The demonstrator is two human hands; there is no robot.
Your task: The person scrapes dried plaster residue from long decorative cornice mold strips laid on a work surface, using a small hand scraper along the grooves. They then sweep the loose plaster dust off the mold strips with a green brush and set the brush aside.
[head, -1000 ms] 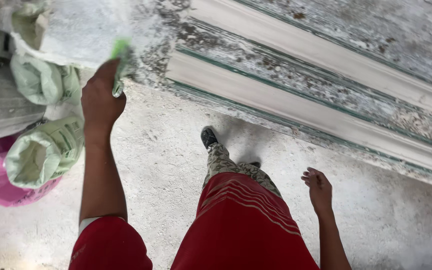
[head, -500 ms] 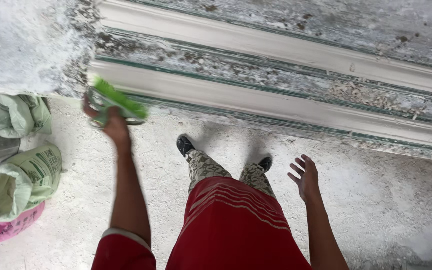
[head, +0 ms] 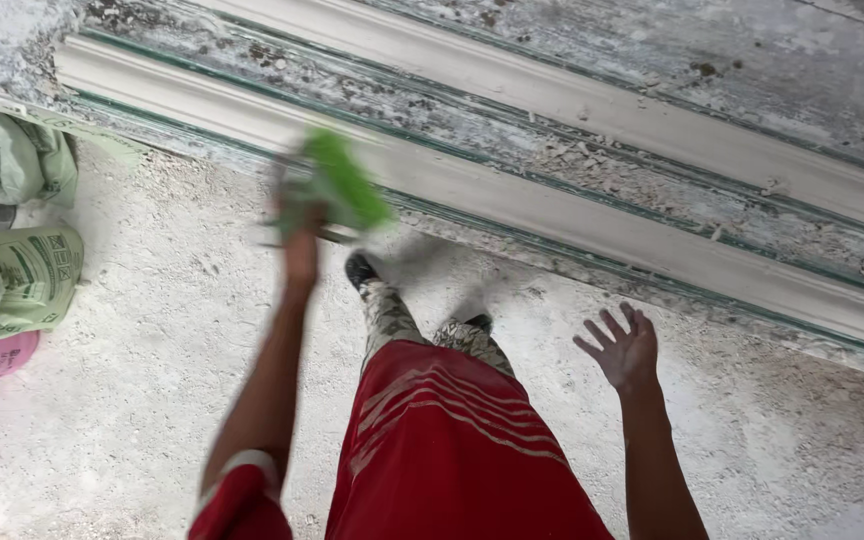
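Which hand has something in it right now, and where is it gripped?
The left hand grips a blurred bright green tool; which part the fingers close on cannot be told. The right hand is open and holds nothing.

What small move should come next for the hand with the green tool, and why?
Probably lower the left hand so the green tool meets the white moulding just ahead of it. The tool is raised, blurred, and close to that strip, while the right hand hangs open and empty.

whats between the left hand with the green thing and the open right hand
In the head view, the person's own legs and feet stand between the left hand, gripping the green tool, and the right hand.
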